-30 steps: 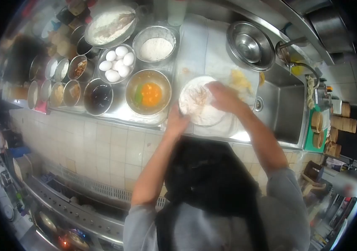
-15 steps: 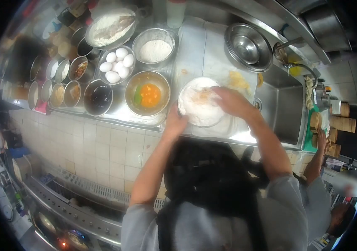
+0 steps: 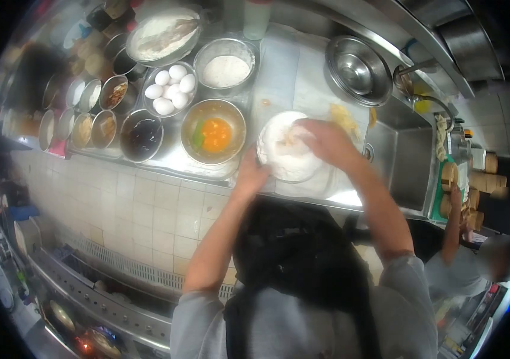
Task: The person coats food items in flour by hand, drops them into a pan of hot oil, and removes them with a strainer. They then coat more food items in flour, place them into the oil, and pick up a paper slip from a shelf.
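Since the earlier frame, a co-worker (image 3: 455, 274) is coming further into view and the right hand (image 3: 331, 143) is shifting slightly inward. The bowl (image 3: 294, 181) is sitting on the white cloth (image 3: 274, 78). Judgement: steady rim support and low, gentle strokes are keeping the powder (image 3: 288, 163) contained. Left hand (image 3: 253, 173) is gripping the near-left rim. Right hand is reaching in, fingers curling downward; opening and contents: cannot tell.
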### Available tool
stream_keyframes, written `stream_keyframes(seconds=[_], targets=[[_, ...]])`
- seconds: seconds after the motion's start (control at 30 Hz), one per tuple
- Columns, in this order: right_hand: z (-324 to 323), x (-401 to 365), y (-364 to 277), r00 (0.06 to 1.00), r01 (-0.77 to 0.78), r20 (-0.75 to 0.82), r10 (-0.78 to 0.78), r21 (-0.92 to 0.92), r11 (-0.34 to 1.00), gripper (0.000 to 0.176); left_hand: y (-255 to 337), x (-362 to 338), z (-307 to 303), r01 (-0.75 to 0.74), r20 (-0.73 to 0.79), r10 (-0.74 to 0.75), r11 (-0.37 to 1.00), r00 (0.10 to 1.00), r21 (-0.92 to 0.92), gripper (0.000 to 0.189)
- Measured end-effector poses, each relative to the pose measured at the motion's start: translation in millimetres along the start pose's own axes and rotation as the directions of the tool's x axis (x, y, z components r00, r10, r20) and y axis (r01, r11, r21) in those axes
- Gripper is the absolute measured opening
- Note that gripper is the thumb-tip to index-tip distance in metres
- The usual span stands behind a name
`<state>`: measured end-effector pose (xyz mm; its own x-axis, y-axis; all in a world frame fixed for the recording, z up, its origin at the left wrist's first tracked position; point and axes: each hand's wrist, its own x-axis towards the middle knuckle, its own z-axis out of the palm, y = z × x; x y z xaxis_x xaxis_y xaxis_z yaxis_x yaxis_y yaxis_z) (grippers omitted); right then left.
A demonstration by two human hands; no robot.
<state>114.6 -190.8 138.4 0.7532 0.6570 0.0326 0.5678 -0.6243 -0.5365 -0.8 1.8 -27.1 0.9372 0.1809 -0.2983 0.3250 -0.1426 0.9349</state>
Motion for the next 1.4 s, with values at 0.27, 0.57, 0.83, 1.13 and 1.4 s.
stream_keyframes(seconds=[0.27,0.57,0.83,1.13,1.4], targets=[[34,8,-6,0.979,-0.033,0.201,0.036,-0.021,0.999,0.049,23,-9,-4,0.07,0.057,-0.061,0.986,0.996,-0.153,0.067],[80,-3,56,0.932,-0.319,0.153,0.329,-0.089,0.944,0.056,31,-10,-1,0.033,0.01,-0.032,0.987,0.999,-0.159,0.062],[37,4,31,0.932,-0.353,0.009,0.363,0.254,0.901,0.031,11,-5,0,-0.037,0.027,0.039,0.996,0.999,-0.083,0.058],[40,10,38,0.964,-0.204,-0.124,0.236,0.231,0.951,0.035,4,-3,2,-0.018,0.014,0.019,0.995,1.0,-0.102,0.06],[58,-28,37,0.985,-0.146,0.091,0.145,0.006,0.989,0.054,6,-5,2,0.009,0.024,-0.006,0.987,1.0,-0.158,0.059]])
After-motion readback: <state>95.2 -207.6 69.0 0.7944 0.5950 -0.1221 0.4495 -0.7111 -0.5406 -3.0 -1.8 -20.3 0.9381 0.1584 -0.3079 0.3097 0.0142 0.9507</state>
